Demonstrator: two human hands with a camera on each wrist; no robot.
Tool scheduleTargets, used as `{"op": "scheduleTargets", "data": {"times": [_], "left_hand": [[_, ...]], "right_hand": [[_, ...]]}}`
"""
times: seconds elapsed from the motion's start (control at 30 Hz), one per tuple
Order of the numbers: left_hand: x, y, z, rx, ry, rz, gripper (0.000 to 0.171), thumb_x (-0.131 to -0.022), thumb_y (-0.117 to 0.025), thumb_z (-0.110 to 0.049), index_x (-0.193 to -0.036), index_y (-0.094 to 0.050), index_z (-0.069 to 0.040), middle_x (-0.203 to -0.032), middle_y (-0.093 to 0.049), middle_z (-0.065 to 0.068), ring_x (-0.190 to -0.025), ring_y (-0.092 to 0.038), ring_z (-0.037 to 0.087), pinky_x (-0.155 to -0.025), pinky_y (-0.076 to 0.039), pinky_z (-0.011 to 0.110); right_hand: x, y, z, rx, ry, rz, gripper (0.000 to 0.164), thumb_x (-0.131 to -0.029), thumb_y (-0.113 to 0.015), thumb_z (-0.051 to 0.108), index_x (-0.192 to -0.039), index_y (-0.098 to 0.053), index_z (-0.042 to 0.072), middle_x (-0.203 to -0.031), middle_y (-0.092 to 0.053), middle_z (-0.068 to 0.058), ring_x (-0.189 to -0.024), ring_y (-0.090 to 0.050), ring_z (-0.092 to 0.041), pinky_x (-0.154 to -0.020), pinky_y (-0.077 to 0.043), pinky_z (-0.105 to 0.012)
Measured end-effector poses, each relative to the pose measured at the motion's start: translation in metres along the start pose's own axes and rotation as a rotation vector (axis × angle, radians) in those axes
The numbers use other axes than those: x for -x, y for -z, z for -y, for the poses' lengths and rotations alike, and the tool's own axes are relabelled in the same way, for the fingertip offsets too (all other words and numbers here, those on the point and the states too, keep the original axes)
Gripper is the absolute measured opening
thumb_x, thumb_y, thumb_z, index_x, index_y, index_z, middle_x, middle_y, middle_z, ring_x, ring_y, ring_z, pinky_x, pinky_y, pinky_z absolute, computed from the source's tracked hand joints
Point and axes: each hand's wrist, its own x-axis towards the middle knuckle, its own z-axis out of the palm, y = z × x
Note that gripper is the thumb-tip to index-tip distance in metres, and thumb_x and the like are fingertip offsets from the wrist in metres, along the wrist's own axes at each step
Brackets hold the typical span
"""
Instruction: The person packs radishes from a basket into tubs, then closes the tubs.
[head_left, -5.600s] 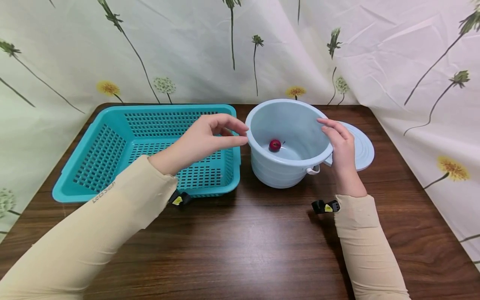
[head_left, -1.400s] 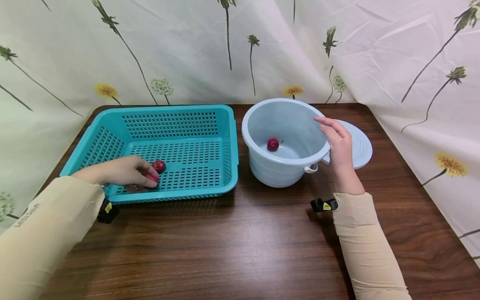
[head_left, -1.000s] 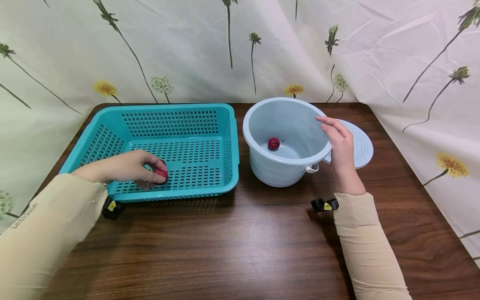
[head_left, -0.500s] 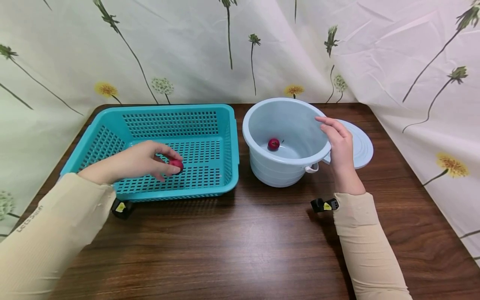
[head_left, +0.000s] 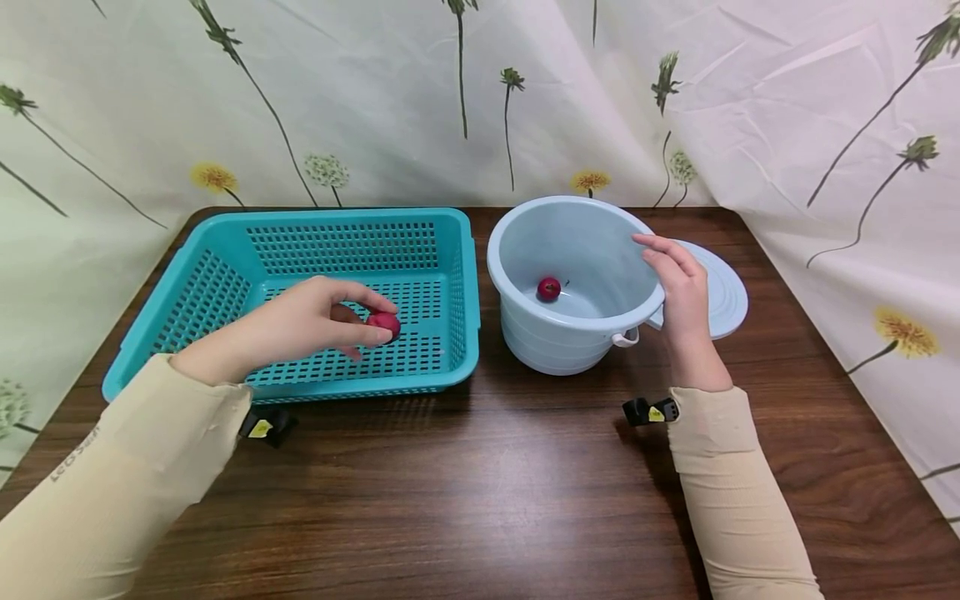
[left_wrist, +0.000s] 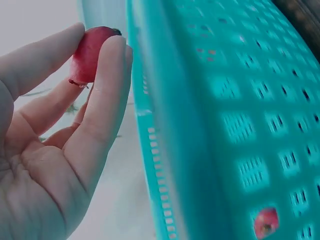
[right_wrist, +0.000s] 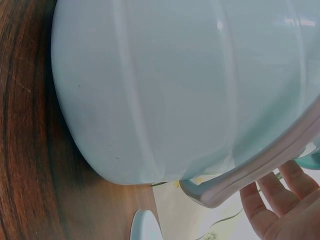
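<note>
In the head view my left hand (head_left: 315, 321) is over the teal basket (head_left: 467, 329), pinching a small red fruit (head_left: 384, 325) between thumb and fingers. The left wrist view shows this fruit (left_wrist: 95, 54) with a frilled end and a dark tip, beyond the basket's slotted wall (left_wrist: 210, 125). Through the slots there, a second red fruit (left_wrist: 266, 223) appears low on the right. My right hand (head_left: 682, 292) holds the rim of the pale blue bucket (head_left: 555, 346), fingers reaching over it; its thumb is hidden. One red fruit (head_left: 549, 289) lies on the bucket's floor.
A round pale blue lid (head_left: 723, 292) lies on the dark wooden table (head_left: 480, 500), partly behind the right hand. The bucket's handle (right_wrist: 235, 182) crosses in front of the right fingers in the right wrist view. A white flowered cloth (head_left: 420, 100) closes off the back and sides.
My left hand, away from the bucket since the oldest frame, has taken a red fruit from the basket floor and carried it rightward and away from me. The right hand stays at the bucket's rim.
</note>
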Motion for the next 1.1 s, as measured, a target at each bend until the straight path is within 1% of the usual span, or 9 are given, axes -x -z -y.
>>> {"op": "scheduleTargets", "data": {"times": [0.17, 0.37, 0.6, 0.7, 0.77, 0.87, 1.1], "left_hand": [[0.000, -0.007, -0.009, 0.036, -0.030, -0.032, 0.041, -0.093, -0.071, -0.026, -0.128, -0.062, -0.006, -0.111, -0.072, 0.012, -0.079, -0.074, 0.022, -0.083, -0.060, 0.037], [-0.001, -0.015, -0.018, 0.093, -0.056, -0.055, 0.041, -0.093, -0.071, -0.027, -0.128, -0.063, -0.007, -0.111, -0.072, 0.013, -0.081, -0.074, 0.024, -0.083, -0.059, 0.036], [-0.006, -0.030, -0.029, 0.153, -0.095, -0.097, 0.038, -0.092, -0.071, -0.020, -0.127, -0.064, -0.006, -0.115, -0.068, 0.014, -0.079, -0.073, 0.021, -0.081, -0.060, 0.034], [-0.008, -0.037, -0.031, 0.166, -0.091, -0.105, 0.039, -0.092, -0.072, -0.021, -0.127, -0.064, -0.008, -0.116, -0.067, 0.013, -0.078, -0.072, 0.021, -0.081, -0.060, 0.035], [-0.010, -0.041, -0.032, 0.185, -0.082, -0.108, 0.040, -0.092, -0.072, -0.021, -0.128, -0.063, -0.008, -0.115, -0.067, 0.013, -0.080, -0.072, 0.023, -0.081, -0.060, 0.037], [-0.013, -0.046, -0.033, 0.215, -0.092, -0.116, 0.040, -0.091, -0.073, -0.019, -0.128, -0.064, -0.008, -0.114, -0.067, 0.013, -0.081, -0.071, 0.025, -0.078, -0.061, 0.038], [-0.015, -0.052, -0.039, 0.207, -0.115, -0.139, 0.041, -0.092, -0.072, -0.021, -0.130, -0.063, -0.008, -0.119, -0.065, 0.009, -0.080, -0.071, 0.024, -0.078, -0.060, 0.038]], "right_hand": [[0.000, 0.001, 0.000, -0.003, 0.000, -0.003, 0.026, -0.099, -0.052, 0.020, -0.112, -0.074, 0.015, -0.129, -0.062, -0.002, -0.124, -0.051, -0.016, -0.092, -0.045, -0.028], [0.000, 0.001, 0.000, 0.002, 0.003, -0.006, 0.026, -0.099, -0.052, 0.020, -0.112, -0.074, 0.015, -0.126, -0.063, 0.000, -0.123, -0.052, -0.016, -0.091, -0.045, -0.027], [0.000, 0.002, 0.000, 0.004, 0.007, -0.006, 0.026, -0.099, -0.053, 0.020, -0.112, -0.074, 0.015, -0.122, -0.064, 0.002, -0.121, -0.053, -0.015, -0.091, -0.045, -0.027], [0.000, 0.002, -0.001, 0.004, 0.012, -0.004, 0.025, -0.099, -0.053, 0.019, -0.111, -0.074, 0.014, -0.120, -0.065, 0.003, -0.121, -0.053, -0.014, -0.091, -0.045, -0.026], [0.000, 0.002, -0.001, 0.004, 0.015, -0.003, 0.025, -0.099, -0.053, 0.019, -0.111, -0.075, 0.014, -0.119, -0.065, 0.004, -0.121, -0.053, -0.015, -0.091, -0.045, -0.026], [-0.001, 0.002, -0.001, 0.001, 0.016, 0.000, 0.026, -0.099, -0.053, 0.019, -0.111, -0.074, 0.014, -0.118, -0.065, 0.004, -0.121, -0.053, -0.015, -0.091, -0.046, -0.025], [-0.001, 0.000, 0.000, 0.012, 0.022, 0.005, 0.027, -0.099, -0.052, 0.020, -0.113, -0.074, 0.013, -0.120, -0.065, 0.003, -0.121, -0.053, -0.015, -0.091, -0.045, -0.027]]}}
